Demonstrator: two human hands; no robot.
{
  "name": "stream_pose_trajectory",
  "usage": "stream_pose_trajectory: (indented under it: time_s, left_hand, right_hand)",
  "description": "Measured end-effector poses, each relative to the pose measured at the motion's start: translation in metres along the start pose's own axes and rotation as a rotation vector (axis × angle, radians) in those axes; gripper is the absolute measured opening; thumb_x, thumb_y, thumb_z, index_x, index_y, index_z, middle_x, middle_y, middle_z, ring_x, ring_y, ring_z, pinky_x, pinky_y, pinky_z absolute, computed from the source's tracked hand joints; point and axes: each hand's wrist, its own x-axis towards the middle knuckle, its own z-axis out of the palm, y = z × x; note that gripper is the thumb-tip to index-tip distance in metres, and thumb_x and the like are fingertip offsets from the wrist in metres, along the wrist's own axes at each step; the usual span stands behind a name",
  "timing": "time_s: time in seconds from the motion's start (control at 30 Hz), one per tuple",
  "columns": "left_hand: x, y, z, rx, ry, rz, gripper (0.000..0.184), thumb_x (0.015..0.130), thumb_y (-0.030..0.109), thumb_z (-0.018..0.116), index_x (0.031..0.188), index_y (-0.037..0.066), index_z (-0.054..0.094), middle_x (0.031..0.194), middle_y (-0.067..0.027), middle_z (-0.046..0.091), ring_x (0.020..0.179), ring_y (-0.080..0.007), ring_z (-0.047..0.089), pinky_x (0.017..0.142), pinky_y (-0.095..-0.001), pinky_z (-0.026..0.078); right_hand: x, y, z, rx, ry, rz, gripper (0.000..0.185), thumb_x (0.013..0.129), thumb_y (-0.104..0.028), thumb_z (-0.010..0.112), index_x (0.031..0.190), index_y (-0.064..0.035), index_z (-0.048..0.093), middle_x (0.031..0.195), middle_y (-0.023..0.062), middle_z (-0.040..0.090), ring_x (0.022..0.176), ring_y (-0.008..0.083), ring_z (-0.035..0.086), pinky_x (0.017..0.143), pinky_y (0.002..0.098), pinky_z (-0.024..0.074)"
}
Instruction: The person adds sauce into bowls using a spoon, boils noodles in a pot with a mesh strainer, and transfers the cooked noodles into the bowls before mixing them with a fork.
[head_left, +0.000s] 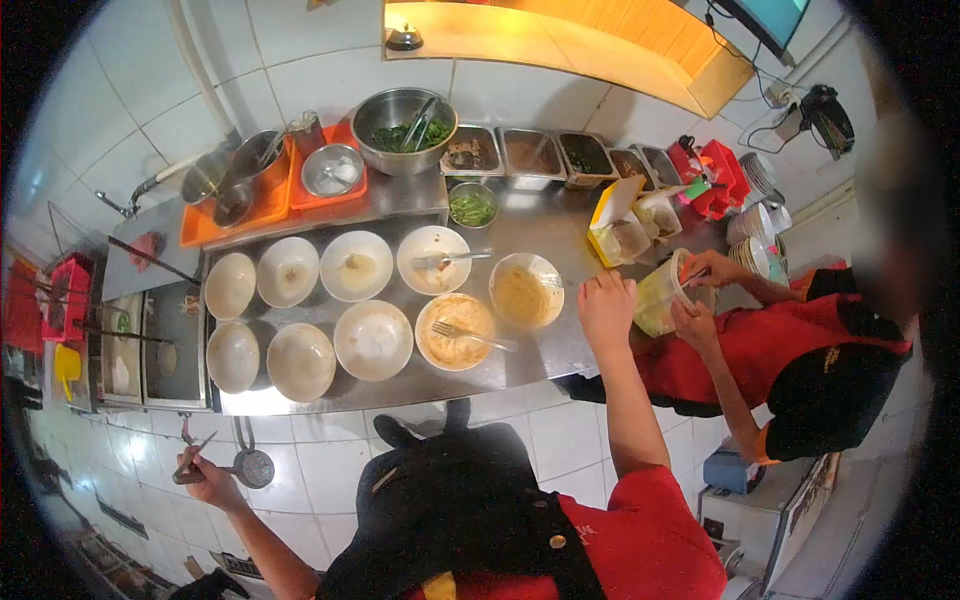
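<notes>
My left hand [212, 482], out at the lower left past the counter's front edge, is closed round a slim dark metal utensil [190, 466] that looks like tongs. Over the counter's right part, my right hand [608, 308] is held with its fingers bunched; what they hold, if anything, is hidden. Just left of it sits a bowl with tan paste [526, 292] and a fork. Another paste-smeared bowl [455, 345] holds a fork, and a bowl with a fork [434, 262] stands behind. Several white bowls [373, 342] fill two rows to the left, some with a little seasoning.
At right a co-worker in red and black [720, 375] holds a translucent tub [657, 297]. Along the back stand a steel bowl of greens [402, 130], metal food pans [531, 155], an orange tray [240, 210] and a yellow box [612, 225]. Noodle cooker wells [172, 345] lie left.
</notes>
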Motion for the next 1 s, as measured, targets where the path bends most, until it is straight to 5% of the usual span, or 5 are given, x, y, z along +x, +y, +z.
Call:
stream_pose_trajectory:
  time_s: [0.17,0.43,0.67,0.73,1.0]
  left_hand:
    - [0.001,-0.003,0.004,-0.029,0.021,-0.162,0.026,0.1,0.017,0.05,0.103,-0.007,0.058,0.1,-0.0172,0.064,0.094,-0.0307,0.061,0.088,-0.0428,0.047]
    - [0.007,0.001,0.001,0.117,0.022,-0.067,0.035,0.102,0.025,0.046,0.1,-0.007,0.059,0.096,-0.0188,0.063,0.091,-0.0338,0.061,0.084,-0.0456,0.049]
    - [-0.001,0.001,-0.005,0.239,-0.034,-0.054,0.027,0.101,0.018,0.046,0.098,-0.005,0.062,0.098,-0.0179,0.065,0.092,-0.0368,0.062,0.083,-0.0467,0.05]
    - [-0.006,-0.012,-0.005,0.334,-0.002,-0.111,0.026,0.1,0.015,0.047,0.1,-0.004,0.063,0.104,-0.0197,0.067,0.1,-0.0386,0.063,0.086,-0.0467,0.05]
    - [-0.005,-0.004,-0.008,0.238,0.031,-0.099,0.025,0.099,0.015,0.052,0.106,-0.005,0.065,0.104,-0.0223,0.068,0.096,-0.0386,0.064,0.081,-0.0457,0.049]
  right_hand:
    - [-0.016,-0.012,0.065,-0.009,-0.16,0.0,0.012,0.078,-0.013,0.064,0.067,-0.0082,0.067,0.077,0.0113,0.064,0.082,0.0278,0.062,0.078,0.0414,0.0421]
    - [-0.022,0.02,0.101,0.704,-0.292,0.505,0.025,0.084,-0.028,0.064,0.091,-0.0082,0.076,0.089,0.0165,0.071,0.081,0.035,0.068,0.077,0.0473,0.05]
    - [-0.011,-0.005,0.059,0.485,-0.201,0.332,0.021,0.083,-0.023,0.068,0.085,-0.0028,0.075,0.085,0.016,0.072,0.078,0.0321,0.069,0.073,0.0417,0.0534]
    - [-0.011,-0.013,0.054,0.03,-0.303,0.043,0.016,0.081,-0.02,0.068,0.081,-0.0046,0.075,0.086,0.0147,0.071,0.077,0.03,0.068,0.071,0.0417,0.0509]
    - [-0.014,-0.029,0.071,0.17,-0.293,0.333,0.018,0.08,-0.019,0.065,0.071,-0.0057,0.072,0.076,0.0183,0.068,0.074,0.0338,0.068,0.067,0.0481,0.051]
